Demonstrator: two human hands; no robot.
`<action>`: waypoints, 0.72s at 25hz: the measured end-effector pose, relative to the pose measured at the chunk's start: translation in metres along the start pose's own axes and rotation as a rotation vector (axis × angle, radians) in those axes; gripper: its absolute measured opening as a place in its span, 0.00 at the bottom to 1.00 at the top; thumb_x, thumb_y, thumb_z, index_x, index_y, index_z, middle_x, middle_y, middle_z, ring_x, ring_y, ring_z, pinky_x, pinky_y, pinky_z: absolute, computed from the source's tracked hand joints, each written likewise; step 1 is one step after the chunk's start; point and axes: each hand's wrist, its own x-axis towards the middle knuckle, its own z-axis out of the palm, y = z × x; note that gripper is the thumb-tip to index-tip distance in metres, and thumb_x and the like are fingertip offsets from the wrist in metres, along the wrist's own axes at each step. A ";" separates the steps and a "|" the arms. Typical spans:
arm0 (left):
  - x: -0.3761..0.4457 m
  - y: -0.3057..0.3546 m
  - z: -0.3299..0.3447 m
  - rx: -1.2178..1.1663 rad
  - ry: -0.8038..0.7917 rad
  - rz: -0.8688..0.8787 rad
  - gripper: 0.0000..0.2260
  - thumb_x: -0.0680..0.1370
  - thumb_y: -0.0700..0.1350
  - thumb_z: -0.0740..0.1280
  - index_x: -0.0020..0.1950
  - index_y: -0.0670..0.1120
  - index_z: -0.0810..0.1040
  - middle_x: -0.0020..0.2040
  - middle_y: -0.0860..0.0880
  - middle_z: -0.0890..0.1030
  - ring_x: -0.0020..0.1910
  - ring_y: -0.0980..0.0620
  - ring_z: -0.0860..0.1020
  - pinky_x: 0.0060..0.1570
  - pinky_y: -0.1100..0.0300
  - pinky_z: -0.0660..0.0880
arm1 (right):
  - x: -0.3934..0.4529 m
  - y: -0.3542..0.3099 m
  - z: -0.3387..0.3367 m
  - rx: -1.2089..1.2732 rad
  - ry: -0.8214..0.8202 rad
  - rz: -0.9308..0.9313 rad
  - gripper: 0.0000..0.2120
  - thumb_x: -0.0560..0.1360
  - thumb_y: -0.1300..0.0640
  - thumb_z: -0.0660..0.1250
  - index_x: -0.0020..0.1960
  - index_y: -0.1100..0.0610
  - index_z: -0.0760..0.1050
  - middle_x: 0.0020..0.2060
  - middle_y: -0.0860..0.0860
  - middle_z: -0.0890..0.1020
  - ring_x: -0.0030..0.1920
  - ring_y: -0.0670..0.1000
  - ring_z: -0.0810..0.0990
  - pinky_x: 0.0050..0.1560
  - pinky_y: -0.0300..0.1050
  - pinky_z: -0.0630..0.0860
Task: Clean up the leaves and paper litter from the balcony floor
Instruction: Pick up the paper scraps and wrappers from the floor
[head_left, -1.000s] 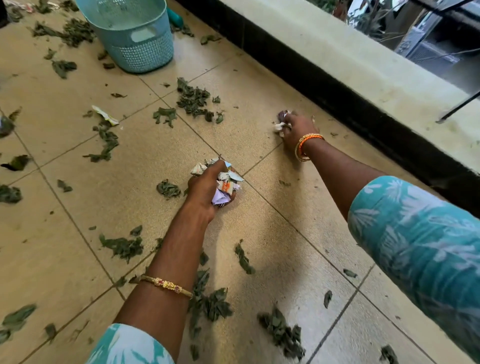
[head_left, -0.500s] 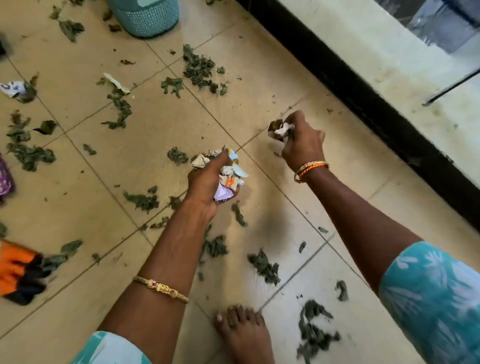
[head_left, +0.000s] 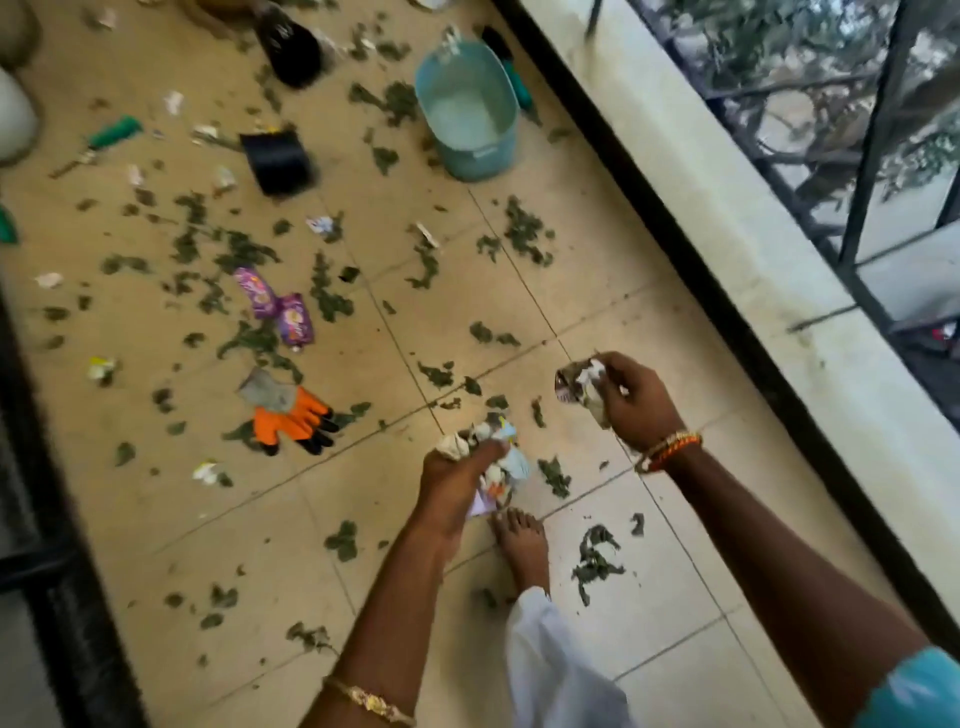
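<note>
My left hand (head_left: 454, 480) grips a bundle of crumpled paper scraps (head_left: 498, 457), white, blue and orange, held above the tan tiled floor (head_left: 597, 291). My right hand (head_left: 636, 397) holds a smaller wad of paper and foil litter (head_left: 579, 382) at chest side, to the right of the left hand. Green leaf bits (head_left: 524, 234) lie scattered over the tiles, with small paper pieces (head_left: 322, 224) and two purple wrappers (head_left: 278, 306) further left. A teal basket (head_left: 470, 111) stands at the far end by the parapet.
Orange and grey work gloves (head_left: 288, 413) lie left of my hands. A black dustpan (head_left: 278, 161), a black bag (head_left: 288, 49) and a green-handled tool (head_left: 106, 136) sit at the far end. The pale parapet (head_left: 727, 218) with a railing runs along the right. My bare foot (head_left: 522, 545) stands below.
Both hands have lifted off the floor with their litter and drawn closer to me. The view has risen and tilted up, bringing the basket, gloves and far clutter into sight.
</note>
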 end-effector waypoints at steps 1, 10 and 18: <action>-0.024 0.005 -0.010 -0.031 0.023 -0.003 0.06 0.74 0.31 0.69 0.45 0.40 0.82 0.36 0.45 0.84 0.38 0.44 0.82 0.31 0.56 0.80 | -0.011 -0.025 -0.002 -0.003 -0.054 -0.019 0.06 0.79 0.60 0.60 0.48 0.57 0.76 0.34 0.43 0.77 0.31 0.37 0.76 0.33 0.26 0.67; -0.200 0.050 -0.118 -0.391 0.198 0.048 0.05 0.76 0.36 0.67 0.49 0.41 0.82 0.44 0.41 0.84 0.36 0.49 0.84 0.34 0.58 0.80 | -0.086 -0.209 0.029 -0.041 -0.383 -0.130 0.10 0.78 0.61 0.62 0.56 0.64 0.77 0.40 0.55 0.79 0.39 0.49 0.74 0.36 0.34 0.66; -0.310 -0.071 -0.232 -0.897 0.394 0.184 0.07 0.76 0.36 0.68 0.53 0.39 0.80 0.40 0.42 0.83 0.35 0.47 0.81 0.31 0.60 0.77 | -0.218 -0.311 0.124 -0.034 -0.778 -0.246 0.04 0.74 0.58 0.70 0.41 0.56 0.76 0.24 0.44 0.76 0.22 0.43 0.72 0.26 0.38 0.70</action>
